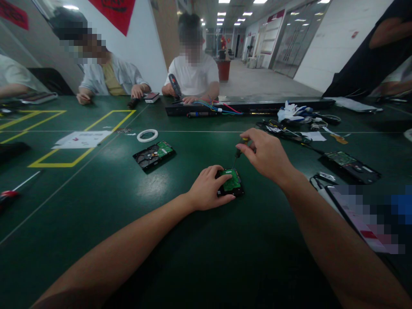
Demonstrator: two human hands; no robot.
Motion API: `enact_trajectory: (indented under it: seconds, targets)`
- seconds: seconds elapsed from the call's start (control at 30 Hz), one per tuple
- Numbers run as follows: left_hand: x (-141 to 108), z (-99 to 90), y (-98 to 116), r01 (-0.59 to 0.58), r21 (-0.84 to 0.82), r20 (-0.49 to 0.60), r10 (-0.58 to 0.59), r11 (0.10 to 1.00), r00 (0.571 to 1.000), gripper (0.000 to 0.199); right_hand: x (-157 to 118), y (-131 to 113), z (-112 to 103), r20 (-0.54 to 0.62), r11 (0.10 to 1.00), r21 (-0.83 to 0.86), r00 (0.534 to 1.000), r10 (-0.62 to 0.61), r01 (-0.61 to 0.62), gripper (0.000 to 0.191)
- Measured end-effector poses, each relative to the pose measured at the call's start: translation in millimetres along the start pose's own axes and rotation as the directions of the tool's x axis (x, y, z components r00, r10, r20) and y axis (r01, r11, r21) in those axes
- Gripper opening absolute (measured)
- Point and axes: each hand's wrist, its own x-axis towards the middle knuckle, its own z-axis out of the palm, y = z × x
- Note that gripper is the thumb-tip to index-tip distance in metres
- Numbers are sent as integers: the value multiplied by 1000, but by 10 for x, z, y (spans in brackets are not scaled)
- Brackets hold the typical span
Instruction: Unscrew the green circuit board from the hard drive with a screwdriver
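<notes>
A small hard drive [234, 185] lies on the green table with its green circuit board facing up. My left hand [207, 187] grips it from the left, thumb along the near edge and fingers over the board and far side. In my right hand [265, 154] is a screwdriver [238, 152], its dark and yellow handle pinched between thumb and fingers. Its shaft points down, and the tip meets or hovers over the board's far edge; I cannot tell which. Beyond my left hand lies another hard drive [154, 156], also board up.
A third hard drive [350, 166] and a tablet-like device [350, 214] are at right. A white tape roll [147, 135], paper [82, 139] and a red-handled screwdriver [9, 195] lie left. Cables and gloves [294, 112] sit by a long black bar [264, 107]. People sit opposite.
</notes>
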Motion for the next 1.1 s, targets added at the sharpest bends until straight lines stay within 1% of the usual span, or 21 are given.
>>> enact_trajectory:
  seconds: [0.53, 0.8, 1.1]
  targets:
    - [1, -6, 8, 6, -4, -7, -6, 1000, 1000, 70, -3, -28, -4, -7, 1000, 2, 1000, 1, -1, 14]
    - [6, -11, 13, 3, 2, 0, -3, 1000, 1000, 70, -5, -14, -19, -2, 1000, -10, 1000, 12, -12, 18]
    - [6, -9, 15, 7, -7, -3, -7, 1000, 1000, 70, -7, -15, -17, 0, 1000, -2, 1000, 17, -17, 17]
